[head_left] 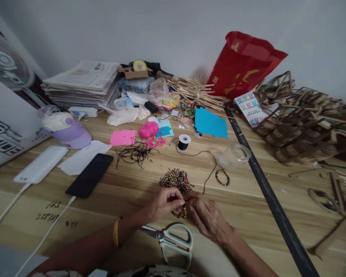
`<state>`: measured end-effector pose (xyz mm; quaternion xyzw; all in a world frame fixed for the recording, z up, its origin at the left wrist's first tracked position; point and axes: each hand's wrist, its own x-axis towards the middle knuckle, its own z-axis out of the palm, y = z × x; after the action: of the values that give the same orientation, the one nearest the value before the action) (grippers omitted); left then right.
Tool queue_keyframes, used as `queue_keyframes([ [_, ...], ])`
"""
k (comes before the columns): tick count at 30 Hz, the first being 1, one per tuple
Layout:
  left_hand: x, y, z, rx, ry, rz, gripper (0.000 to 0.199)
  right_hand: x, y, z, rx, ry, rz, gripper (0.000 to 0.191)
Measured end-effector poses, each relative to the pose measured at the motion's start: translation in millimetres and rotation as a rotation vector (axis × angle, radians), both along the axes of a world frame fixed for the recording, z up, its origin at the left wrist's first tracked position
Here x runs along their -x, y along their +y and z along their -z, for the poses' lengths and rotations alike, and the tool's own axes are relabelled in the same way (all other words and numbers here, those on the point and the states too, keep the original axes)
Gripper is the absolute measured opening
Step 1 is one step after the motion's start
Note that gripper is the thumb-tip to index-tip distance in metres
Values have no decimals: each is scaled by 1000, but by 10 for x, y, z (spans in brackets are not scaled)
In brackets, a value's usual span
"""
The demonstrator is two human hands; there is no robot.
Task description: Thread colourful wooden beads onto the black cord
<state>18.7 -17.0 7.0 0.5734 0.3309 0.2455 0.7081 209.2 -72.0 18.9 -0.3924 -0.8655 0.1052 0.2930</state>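
A beaded strand (pixel 179 215) in several colours hangs in a curve below my fingertips. My left hand (pixel 165 204) pinches the dark cord of this strand between thumb and fingers. Close on its right, my right hand (pixel 206 215) has its fingers pressed together at the same cord. Just beyond both hands lies a pile of small coloured beads (pixel 175 180). Scissors with pale handles (pixel 175 242) rest below the hands. A finished-looking bead ring (pixel 222 177) lies to the right, beside a clear jar (pixel 235 157). A spool of black cord (pixel 183 142) stands behind the beads.
Black cord pieces (pixel 137 152), pink yarn (pixel 148 130) and blue paper (pixel 210 123) lie farther back. At left are a dark phone (pixel 89 176) and a white power bank (pixel 41 164). Woven brown items (pixel 294 130) and a red bag (pixel 242 65) stand at right and back.
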Motion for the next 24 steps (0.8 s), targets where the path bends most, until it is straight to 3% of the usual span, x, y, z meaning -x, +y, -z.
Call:
queue_keyframes([
  [5,2,-5,-2,-83,72,18,24,12,-19,28,-40,-19,-6,19],
  [11,13,6,16,-265,184,48,10,12,-18,66,45,3,-34,17],
  [18,17,17,-12,-343,204,75,11,17,2,58,140,59,-21,15],
  [24,6,-12,56,-463,216,26,7,39,3,35,162,88,-1,13],
])
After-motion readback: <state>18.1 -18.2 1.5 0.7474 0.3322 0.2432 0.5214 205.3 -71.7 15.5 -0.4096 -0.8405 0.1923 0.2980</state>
